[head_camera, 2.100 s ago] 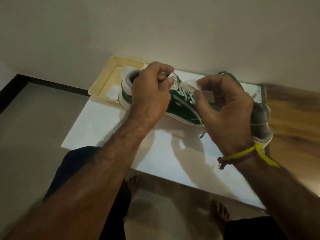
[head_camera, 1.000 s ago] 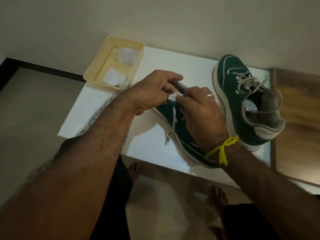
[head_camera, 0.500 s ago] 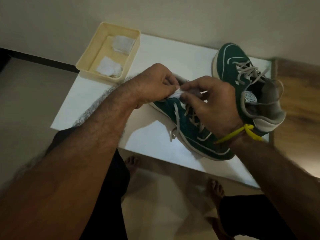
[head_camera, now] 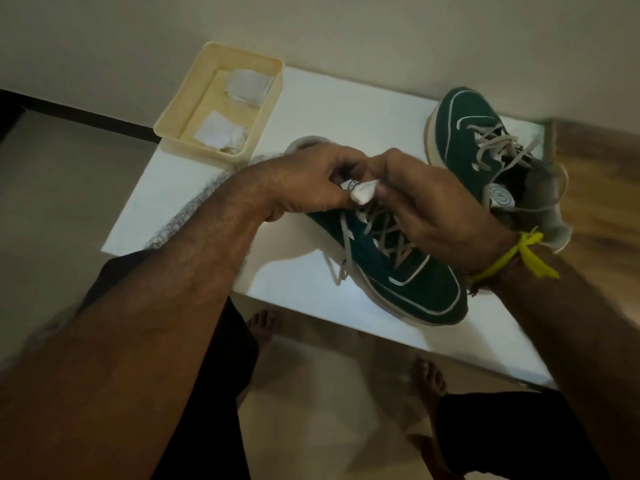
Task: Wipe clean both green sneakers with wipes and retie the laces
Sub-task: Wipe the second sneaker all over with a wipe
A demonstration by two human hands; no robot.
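Over the near green sneaker [head_camera: 398,268] I see both hands curled tight: the left hand [head_camera: 304,183] grips its tongue, the right hand [head_camera: 433,209] pinches a crumpled wipe [head_camera: 363,194] against it. That shoe lies on the white table [head_camera: 194,202], toe toward me; the second sneaker [head_camera: 464,133] sits beyond, near the wall, beside a cream tray [head_camera: 166,133] holding used wipes. Since half a second ago, the hands have closed together.

Tray [head_camera: 266,98] back-left on table [head_camera: 194,188]; near sneaker [head_camera: 408,271] centre, 2nd sneaker [head_camera: 460,123] back-right
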